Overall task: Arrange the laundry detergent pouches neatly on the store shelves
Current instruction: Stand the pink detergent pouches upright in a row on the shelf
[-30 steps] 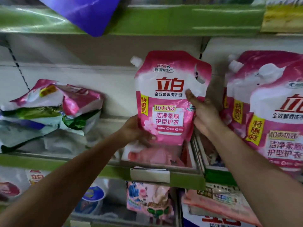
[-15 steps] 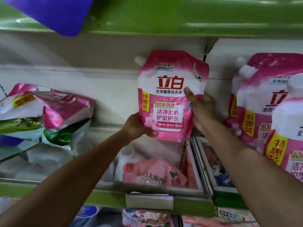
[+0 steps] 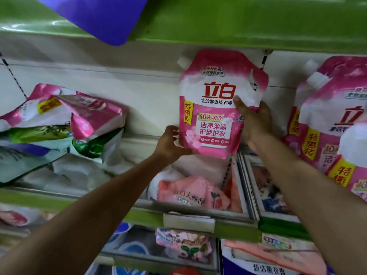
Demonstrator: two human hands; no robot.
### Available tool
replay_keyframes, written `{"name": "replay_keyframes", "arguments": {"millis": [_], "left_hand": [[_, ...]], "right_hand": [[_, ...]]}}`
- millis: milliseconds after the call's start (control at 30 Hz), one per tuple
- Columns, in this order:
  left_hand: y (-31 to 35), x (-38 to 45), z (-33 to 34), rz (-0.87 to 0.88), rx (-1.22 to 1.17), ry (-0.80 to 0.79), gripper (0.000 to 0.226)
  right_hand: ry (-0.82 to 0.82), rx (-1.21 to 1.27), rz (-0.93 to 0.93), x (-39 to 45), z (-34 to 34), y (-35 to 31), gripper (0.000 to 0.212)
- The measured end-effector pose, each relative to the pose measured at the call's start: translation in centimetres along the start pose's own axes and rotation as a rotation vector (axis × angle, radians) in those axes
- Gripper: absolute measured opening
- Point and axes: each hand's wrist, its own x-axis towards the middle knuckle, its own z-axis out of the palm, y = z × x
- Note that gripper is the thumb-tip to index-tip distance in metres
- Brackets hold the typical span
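Two hands hold one upright pink-and-white plastic detergent pouch (image 3: 216, 108) against the shelf's back panel. Left hand (image 3: 170, 144) grips its 7 o'clock corner; right hand (image 3: 252, 120) clasps the 3 o'clock edge. Liquid-filled, probably heavy, floppy, slick: support the base.

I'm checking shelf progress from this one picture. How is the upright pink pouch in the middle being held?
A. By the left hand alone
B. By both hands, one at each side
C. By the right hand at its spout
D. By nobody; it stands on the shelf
B: the left hand grips the pink pouch at its lower left corner and the right hand holds its right edge, above the shelf.
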Motion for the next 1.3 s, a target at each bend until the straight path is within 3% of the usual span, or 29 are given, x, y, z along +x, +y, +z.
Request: {"name": "replay_keyframes", "arguments": {"millis": [67,133,267,333,433,467,600,667,800,1067,1300], "left_hand": [[0.4,-1.3,-0.5,-0.035,-0.005,0.057,0.079],[0.8,-2.8,-1.2,-0.078,-0.037,0.138,0.057],[1.9,-7.2,-3.7,-0.111,-0.111,0.254,0.027],[2.8,-10.2,-5.3,-0.147,-0.147,0.260,0.020],[3.7,-14.4,-7.9,-0.179,-0.237,0.261,0.009],[4.0,-15.7,-8.8,-0.183,-0.262,0.259,0.008],[4.4,-20.0,-13.2,-0.221,-0.316,0.280,0.016],[4.1,-21.4,-15.6,-0.273,-0.352,0.312,0.014],[2.9,-22.6,-20.5,-0.359,-0.375,0.347,0.008],[0.8,-20.9,-29.7,-0.430,-0.511,0.341,0.011],[-0.9,-16.5,-35.4,-0.434,-0.545,0.311,0.007]], "right_hand": [[-0.003,-0.101,0.077,-0.3,-0.1,-0.3,0.053],[-0.014,-0.168,0.145,-0.8,-0.2,-0.1,0.075],[0.115,-0.376,0.208,-4.2,0.2,-0.5,0.103],[0.081,-0.419,0.256,-7.6,0.9,-2.0,0.092],[-0.093,-0.339,0.250,-12.4,2.3,-3.0,0.049],[-0.130,-0.336,0.232,-13.7,2.9,-2.9,0.046],[-0.219,-0.414,0.331,-16.9,6.0,-1.9,0.083],[-0.277,-0.364,0.428,-18.5,8.1,-1.5,0.087],[-0.288,-0.352,0.477,-22.5,13.4,-3.1,0.068],[-0.267,-0.391,0.370,-22.7,25.2,-3.0,0.036],[-0.122,-0.457,0.260,-21.9,30.6,-1.9,0.067]]}}
